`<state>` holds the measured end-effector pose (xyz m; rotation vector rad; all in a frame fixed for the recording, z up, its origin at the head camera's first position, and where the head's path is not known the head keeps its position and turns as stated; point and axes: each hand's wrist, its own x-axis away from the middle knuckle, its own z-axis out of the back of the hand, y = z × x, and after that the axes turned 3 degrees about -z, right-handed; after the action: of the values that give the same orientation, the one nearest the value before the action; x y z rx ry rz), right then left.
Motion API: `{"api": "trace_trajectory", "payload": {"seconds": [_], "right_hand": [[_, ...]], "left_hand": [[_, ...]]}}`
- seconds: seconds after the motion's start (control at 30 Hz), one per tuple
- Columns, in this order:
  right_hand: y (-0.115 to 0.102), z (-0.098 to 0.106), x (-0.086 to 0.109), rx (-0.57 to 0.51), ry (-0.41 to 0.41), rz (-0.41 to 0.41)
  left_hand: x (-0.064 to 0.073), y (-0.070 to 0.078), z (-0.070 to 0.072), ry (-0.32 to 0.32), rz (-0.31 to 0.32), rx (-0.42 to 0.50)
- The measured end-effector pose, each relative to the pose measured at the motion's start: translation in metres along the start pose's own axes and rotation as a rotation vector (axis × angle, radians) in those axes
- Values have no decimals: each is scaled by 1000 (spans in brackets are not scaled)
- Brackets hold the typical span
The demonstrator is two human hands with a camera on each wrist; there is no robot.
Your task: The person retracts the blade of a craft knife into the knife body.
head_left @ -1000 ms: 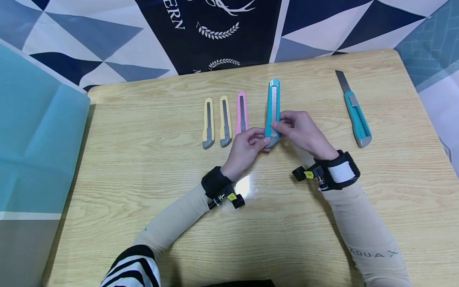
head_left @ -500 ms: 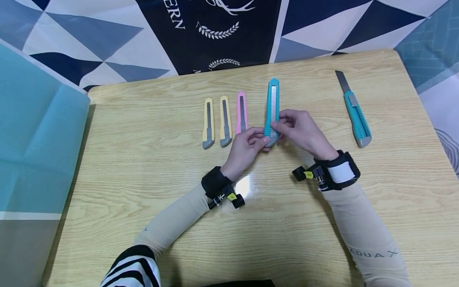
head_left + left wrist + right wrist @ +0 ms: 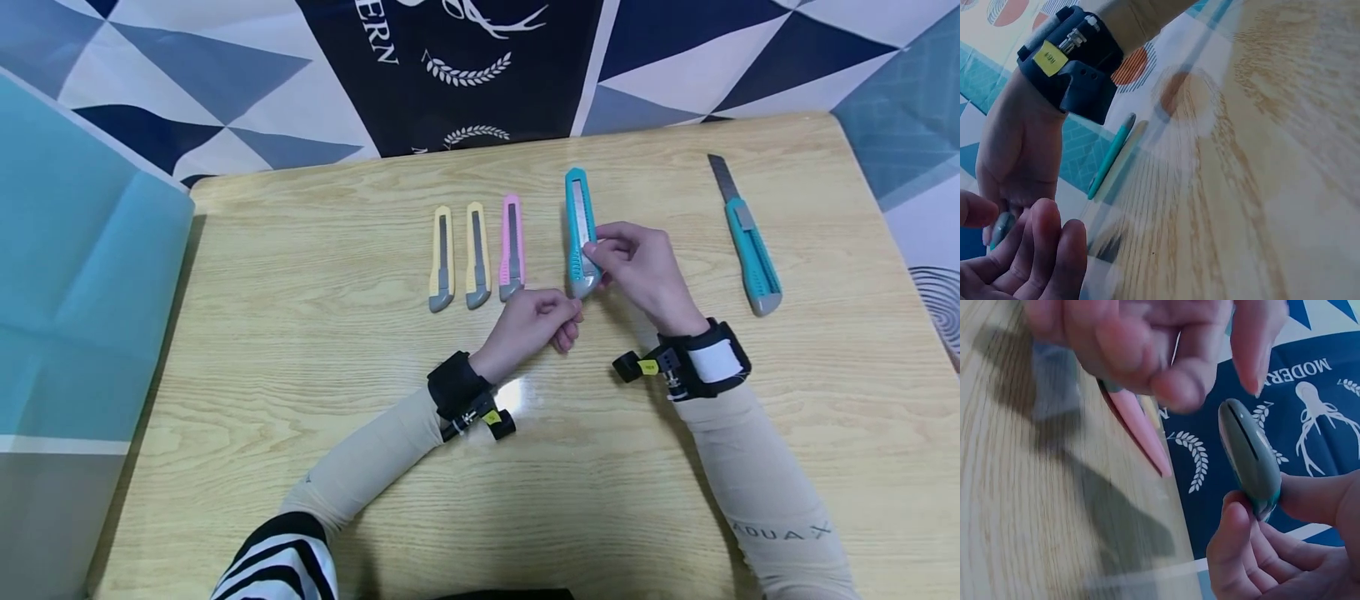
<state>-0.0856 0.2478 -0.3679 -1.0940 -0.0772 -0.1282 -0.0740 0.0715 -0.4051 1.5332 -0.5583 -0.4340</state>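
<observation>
My right hand [image 3: 647, 268] pinches a teal utility knife [image 3: 579, 204] between thumb and fingers, low on its body. The knife points away from me, its grey end cap [image 3: 1250, 450] toward me. Just below that cap, my left hand [image 3: 528, 321] has loosely curled fingers with nothing between them. A small gap separates the left fingertips from the cap in the right wrist view. Left of the held knife, a pink utility knife [image 3: 512, 237] and two yellow ones, the nearer yellow knife [image 3: 477, 250] and the outer yellow knife [image 3: 441, 254], lie in a row.
Farther right on the wooden table [image 3: 300, 350] lies a second teal utility knife [image 3: 752, 250], its dark blade [image 3: 722, 177] extended. A patterned cloth [image 3: 480, 75] hangs past the table's back edge. Both wrists wear black camera straps.
My left hand has let go of the knife's grey end and drawn slightly toward me. The held knife has tilted, its lower end swinging right. The head view has shifted slightly.
</observation>
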Motion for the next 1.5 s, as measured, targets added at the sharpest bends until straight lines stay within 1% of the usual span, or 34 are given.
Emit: {"api": "trace_trajectory", "payload": {"seconds": [0.1, 0.2, 0.3, 0.37, 0.43, 0.53, 0.67, 0.87, 0.97, 1.1, 1.27, 1.5], "right_hand": [[2, -1, -3, 10, 2, -11], [5, -6, -8, 46, -7, -14], [6, -14, -13, 81, -22, -9], [6, -20, -17, 104, -25, -10], [5, -25, -20, 129, -24, -12], [4, -30, -24, 174, -19, -28], [4, -32, -27, 216, -21, -37], [5, -33, -29, 235, -27, -37], [5, -33, -30, 250, -27, -30], [4, -34, -29, 279, -25, -26], [4, -33, -30, 306, -28, -26], [8, -31, -30, 292, -44, -51]], "left_hand": [[1, 3, 0, -11, -34, -31], [3, 13, 3, -12, -85, -54], [6, 27, 6, -4, -143, -45], [8, 36, 9, 8, -172, -35], [10, 42, 11, 18, -186, -16], [10, 46, 13, 21, -188, -9], [10, 45, 13, 9, -190, -7], [13, 43, 7, -51, -162, 1], [14, 42, 5, -71, -161, -4], [15, 42, 4, -75, -177, -17], [16, 44, 2, -77, -179, -31], [17, 45, 2, -69, -178, -52]]}}
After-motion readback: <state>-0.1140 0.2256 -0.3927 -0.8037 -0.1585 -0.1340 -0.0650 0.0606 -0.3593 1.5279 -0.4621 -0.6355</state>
